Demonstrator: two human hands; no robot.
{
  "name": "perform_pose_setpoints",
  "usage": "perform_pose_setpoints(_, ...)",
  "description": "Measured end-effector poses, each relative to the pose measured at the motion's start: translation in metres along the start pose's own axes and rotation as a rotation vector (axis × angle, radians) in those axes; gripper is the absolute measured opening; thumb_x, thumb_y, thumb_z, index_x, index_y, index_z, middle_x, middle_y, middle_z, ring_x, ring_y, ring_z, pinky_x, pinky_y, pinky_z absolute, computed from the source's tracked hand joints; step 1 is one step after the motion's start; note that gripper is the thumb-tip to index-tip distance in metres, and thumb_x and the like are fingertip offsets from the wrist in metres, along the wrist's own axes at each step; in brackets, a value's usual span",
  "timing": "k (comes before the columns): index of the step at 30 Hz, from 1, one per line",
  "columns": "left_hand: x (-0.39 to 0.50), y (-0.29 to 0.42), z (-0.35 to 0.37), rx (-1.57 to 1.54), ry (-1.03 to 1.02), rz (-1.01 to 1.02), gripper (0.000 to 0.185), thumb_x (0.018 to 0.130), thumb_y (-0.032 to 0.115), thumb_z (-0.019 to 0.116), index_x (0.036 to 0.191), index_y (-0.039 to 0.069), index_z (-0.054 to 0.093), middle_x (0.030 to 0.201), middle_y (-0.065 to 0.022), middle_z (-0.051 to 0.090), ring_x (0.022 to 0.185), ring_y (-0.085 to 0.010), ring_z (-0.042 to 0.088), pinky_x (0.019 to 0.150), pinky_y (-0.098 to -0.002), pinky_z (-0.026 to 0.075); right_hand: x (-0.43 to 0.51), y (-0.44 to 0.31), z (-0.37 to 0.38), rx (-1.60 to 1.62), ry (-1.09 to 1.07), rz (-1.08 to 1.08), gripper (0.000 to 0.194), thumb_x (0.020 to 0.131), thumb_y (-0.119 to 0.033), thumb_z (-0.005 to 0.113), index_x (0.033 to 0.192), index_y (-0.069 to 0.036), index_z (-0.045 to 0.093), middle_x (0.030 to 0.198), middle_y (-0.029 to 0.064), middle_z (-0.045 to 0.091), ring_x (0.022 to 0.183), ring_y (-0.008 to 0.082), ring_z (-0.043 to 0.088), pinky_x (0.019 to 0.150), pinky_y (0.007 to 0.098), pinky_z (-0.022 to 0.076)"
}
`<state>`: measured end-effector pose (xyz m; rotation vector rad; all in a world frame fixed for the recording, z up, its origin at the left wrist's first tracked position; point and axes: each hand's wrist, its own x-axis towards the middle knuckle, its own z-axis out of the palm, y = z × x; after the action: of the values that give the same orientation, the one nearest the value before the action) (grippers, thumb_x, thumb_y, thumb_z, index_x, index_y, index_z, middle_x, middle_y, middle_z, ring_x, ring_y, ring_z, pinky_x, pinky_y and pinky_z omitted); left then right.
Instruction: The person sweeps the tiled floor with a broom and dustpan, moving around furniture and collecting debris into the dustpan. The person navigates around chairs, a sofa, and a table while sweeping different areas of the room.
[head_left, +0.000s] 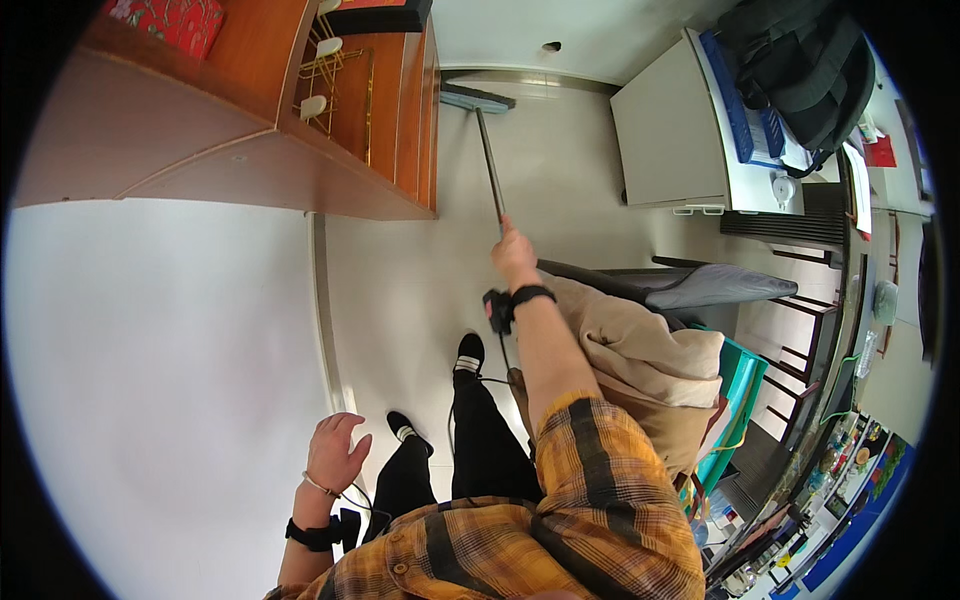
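My right hand (514, 253) is wrapped around the metal handle (491, 166) of a broom, arm stretched forward. The broom head (480, 100), grey-blue with dark bristles, lies on the pale tiled floor (555, 165) near the back wall, its left end beside the wooden cabinet (405, 142). The handle's near end is hidden behind my hand and arm. Low on the left, my left hand (335, 454) hangs in front of the white wall, holding nothing, with thumb and fingers apart. Both wrists carry black strapped devices with cables.
A white drawer cabinet (667, 127) stands at the back right, with a black backpack (810, 75) and blue file trays (724, 97) on top. Close on my right are a grey chair (720, 285), beige cloth (637, 345) and a teal box (739, 382). A long, cluttered desk runs along the right.
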<state>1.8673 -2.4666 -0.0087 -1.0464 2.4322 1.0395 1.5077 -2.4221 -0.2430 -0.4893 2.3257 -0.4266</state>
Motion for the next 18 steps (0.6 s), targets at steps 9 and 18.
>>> perform_pose_setpoints(9, -0.021, -0.006, 0.0, -0.032, 0.017, 0.166, 0.024, 0.077, 0.016, 0.06, 0.096, 0.002, 0.057, 0.094, -0.014, 0.06, 0.091, -0.0329, 0.055, 0.084, -0.04, 0.042, -0.155, 0.061, 0.042, -0.059, -0.21, 0.184, 0.065, 0.08, -0.008, 0.047, 0.14, -0.015, 0.023, 0.107, 0.0263, 0.057, 0.1, 0.0404, 0.054, 0.086, 0.0453, 0.0432)
perform_pose_setpoints(18, -0.078, -0.051, 0.003, -0.037, 0.109, 0.307, 0.023, 0.077, 0.017, 0.06, 0.095, 0.003, 0.057, 0.093, -0.0146, 0.059, 0.088, -0.0341, 0.054, 0.08, -0.04, 0.042, -0.335, 0.093, 0.026, -0.29, -0.459, 0.24, 0.069, 0.079, -0.007, 0.044, 0.142, -0.014, 0.018, 0.124, 0.0225, 0.049, 0.113, 0.0365, 0.048, 0.095, 0.0412, 0.0392)
